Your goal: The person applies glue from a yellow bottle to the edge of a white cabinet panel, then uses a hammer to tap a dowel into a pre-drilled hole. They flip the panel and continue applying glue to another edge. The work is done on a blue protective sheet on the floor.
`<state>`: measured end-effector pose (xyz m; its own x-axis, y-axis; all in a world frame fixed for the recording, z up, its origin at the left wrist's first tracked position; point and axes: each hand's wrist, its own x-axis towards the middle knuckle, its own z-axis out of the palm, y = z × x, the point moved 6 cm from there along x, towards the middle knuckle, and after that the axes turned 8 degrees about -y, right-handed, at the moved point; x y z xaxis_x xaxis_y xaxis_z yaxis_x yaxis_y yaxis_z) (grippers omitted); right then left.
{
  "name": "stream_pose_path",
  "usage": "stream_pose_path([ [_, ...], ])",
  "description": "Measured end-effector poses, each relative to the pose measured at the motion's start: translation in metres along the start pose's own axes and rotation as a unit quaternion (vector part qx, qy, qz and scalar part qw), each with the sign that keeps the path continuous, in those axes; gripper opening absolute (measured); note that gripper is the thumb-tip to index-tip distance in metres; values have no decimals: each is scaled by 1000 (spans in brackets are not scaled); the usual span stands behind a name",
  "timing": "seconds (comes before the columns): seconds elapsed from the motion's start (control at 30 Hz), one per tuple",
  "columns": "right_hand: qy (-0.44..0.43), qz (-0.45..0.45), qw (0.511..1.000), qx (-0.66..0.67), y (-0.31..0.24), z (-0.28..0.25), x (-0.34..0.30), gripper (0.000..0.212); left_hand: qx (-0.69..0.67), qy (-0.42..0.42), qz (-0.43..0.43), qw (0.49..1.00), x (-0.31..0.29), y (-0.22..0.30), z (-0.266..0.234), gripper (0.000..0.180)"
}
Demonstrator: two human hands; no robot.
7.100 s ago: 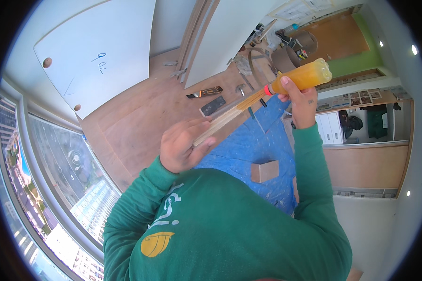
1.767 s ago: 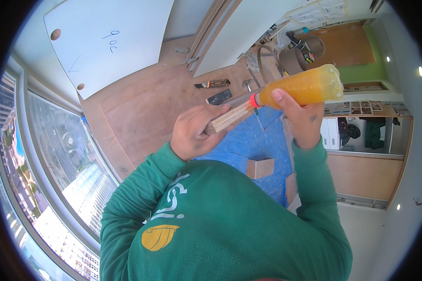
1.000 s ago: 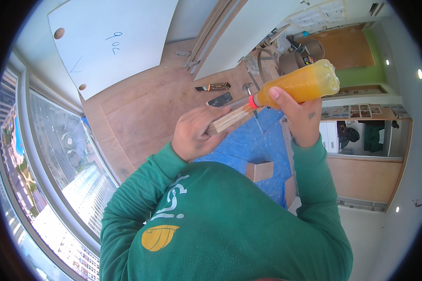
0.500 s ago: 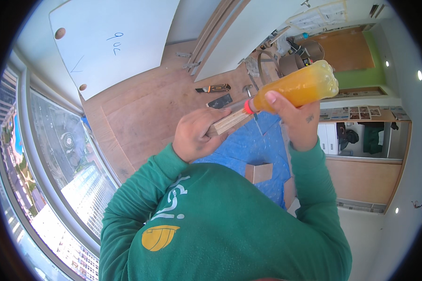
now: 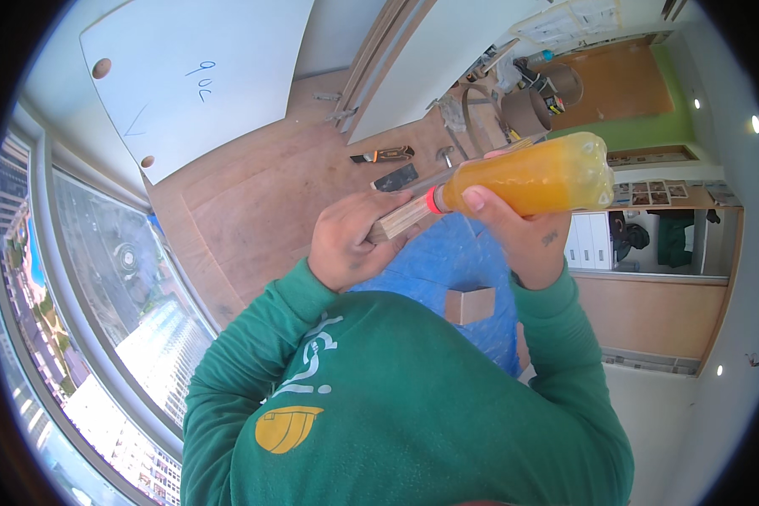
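My left hand [image 5: 352, 240] is closed round the near end of a long wooden board [image 5: 399, 221] with a layered edge, which points away to the right. In my right hand [image 5: 527, 232] lies a clear plastic bottle [image 5: 527, 179] of yellow-orange liquid, tipped nearly flat with its base to the right. Its red-ringed neck [image 5: 434, 200] rests at or just above the board's edge; whether they touch I cannot tell. My right thumb presses on the bottle's near side, and the other fingers are hidden behind it.
Beyond the board a utility knife [image 5: 383, 155], a dark flat block [image 5: 395, 178] and a hammer [image 5: 445, 156] lie on the wooden surface. Blue sheeting [image 5: 430, 261] bears a small box-like block [image 5: 470, 305]. White panels [image 5: 202, 76] stand behind; windows [image 5: 122, 253] line the left.
My right hand has brought the bottle left along the board's edge, toward my left hand. The bottle now lies flatter. My left hand keeps its grip on the board.
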<state>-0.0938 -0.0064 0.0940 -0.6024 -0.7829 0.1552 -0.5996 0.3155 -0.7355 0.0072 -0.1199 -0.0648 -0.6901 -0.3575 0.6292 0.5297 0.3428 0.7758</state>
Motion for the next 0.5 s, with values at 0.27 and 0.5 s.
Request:
stream_pose_path([
  [0.27, 42, 26, 997, 63, -2, -3, -1, 17, 19, -18, -6, 1000, 0, 3, 1, 37],
  [0.5, 55, 60, 996, 46, 24, -27, 5, 20, 23, -11, -1, 1000, 1, 1, 1, 35],
])
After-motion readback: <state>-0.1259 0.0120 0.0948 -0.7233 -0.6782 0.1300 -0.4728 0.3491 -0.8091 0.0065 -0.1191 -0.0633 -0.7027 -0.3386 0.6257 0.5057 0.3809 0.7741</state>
